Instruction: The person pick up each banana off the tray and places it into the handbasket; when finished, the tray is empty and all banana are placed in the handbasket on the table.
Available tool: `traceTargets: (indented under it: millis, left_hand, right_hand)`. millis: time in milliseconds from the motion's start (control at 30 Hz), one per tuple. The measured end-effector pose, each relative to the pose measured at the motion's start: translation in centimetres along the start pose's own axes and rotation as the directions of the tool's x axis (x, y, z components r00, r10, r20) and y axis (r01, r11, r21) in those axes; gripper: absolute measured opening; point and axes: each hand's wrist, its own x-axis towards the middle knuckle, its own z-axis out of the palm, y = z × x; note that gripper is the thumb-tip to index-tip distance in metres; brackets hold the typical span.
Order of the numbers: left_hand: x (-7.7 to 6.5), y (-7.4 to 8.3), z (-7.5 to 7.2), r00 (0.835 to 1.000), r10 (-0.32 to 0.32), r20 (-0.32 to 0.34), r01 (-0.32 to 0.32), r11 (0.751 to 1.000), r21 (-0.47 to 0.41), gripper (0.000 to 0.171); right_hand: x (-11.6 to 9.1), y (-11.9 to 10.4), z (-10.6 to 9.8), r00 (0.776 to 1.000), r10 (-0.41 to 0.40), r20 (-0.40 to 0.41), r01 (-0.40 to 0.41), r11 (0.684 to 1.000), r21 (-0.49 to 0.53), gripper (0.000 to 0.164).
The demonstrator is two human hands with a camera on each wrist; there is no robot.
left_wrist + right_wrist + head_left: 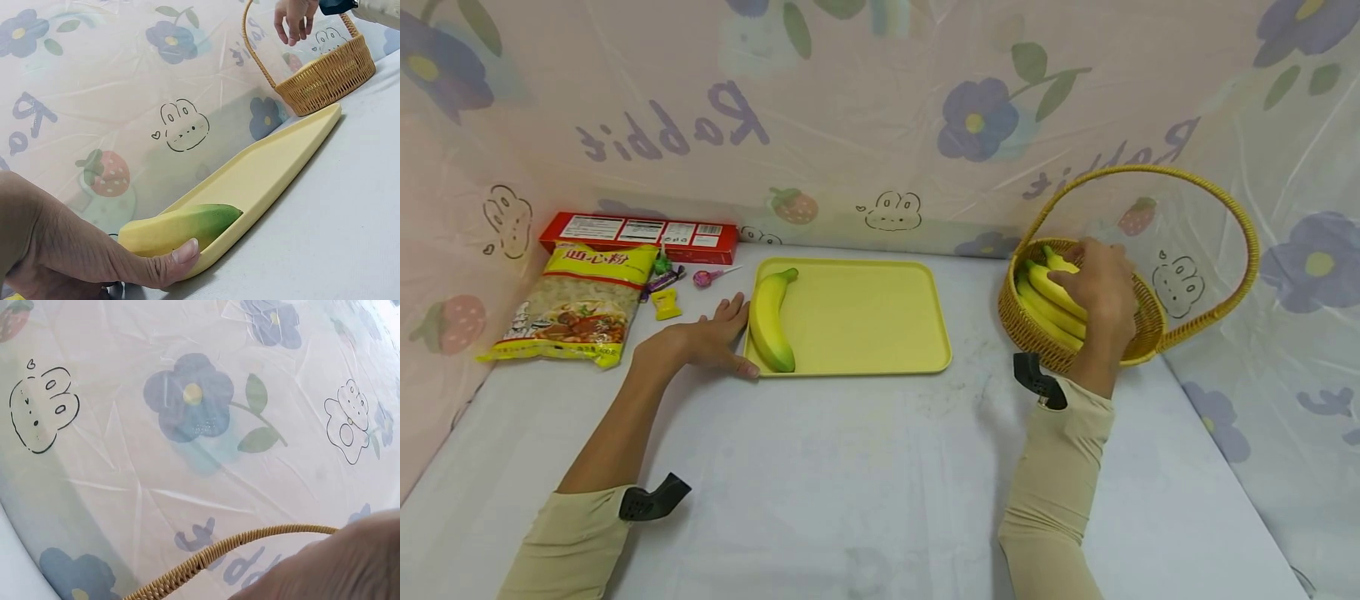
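A yellow tray [865,317] lies on the white table, with one banana [767,321] along its left side. My left hand [707,340] touches the tray's left edge, fingers spread and thumb at the near corner; in the left wrist view the thumb [175,262] lies beside the banana's green tip. On the right stands a wicker basket [1022,329] holding several bananas [1052,304]. Over it hovers my right hand [1102,279], inside the handle's arch, fingers pointing down and nothing visible in them. The right wrist view catches only the handle [206,556] and part of that hand.
At the left lie a bag of dry food [576,300], a red box [700,242], a lollipop [703,278] and small candies, one in a yellow wrapper [666,304]. The basket's tall handle [1247,242] leans right. A printed curtain [850,108] hangs behind the table.
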Motion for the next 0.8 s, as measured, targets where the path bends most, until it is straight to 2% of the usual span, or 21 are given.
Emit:
traceTargets:
  millis: [133,200,400,633,800]
  left_hand:
    - [0.0,0.0,0.0,1.0,0.0,0.001,0.0,1.0,0.001,0.129]
    - [0.0,0.0,0.0,1.0,-0.004,0.001,0.004,1.0,0.001,0.129]
    - [0.0,0.0,0.0,1.0,-0.004,0.001,0.004,1.0,0.003,0.129]
    - [-0.1,0.0,0.0,1.0,0.005,0.001,-0.005,1.0,-0.002,0.129]
    - [0.0,0.0,0.0,1.0,0.011,0.001,-0.011,1.0,-0.003,0.13]
  right_hand:
    - [0.0,-0.6,-0.1,0.998,-0.06,0.03,0.06,0.998,0.016,0.047]
    - [0.0,-1.0,0.1,0.993,-0.118,0.03,0.117,0.993,0.022,0.047]
    - [0.2,-2.5,0.8,0.962,-0.272,0.018,0.27,0.961,0.056,0.038]
    - [0.3,-4.8,1.6,0.95,-0.29,0.117,0.283,0.956,0.077,0.048]
    - [0.6,-6.7,2.7,0.931,-0.335,0.144,0.323,0.941,0.1,0.048]
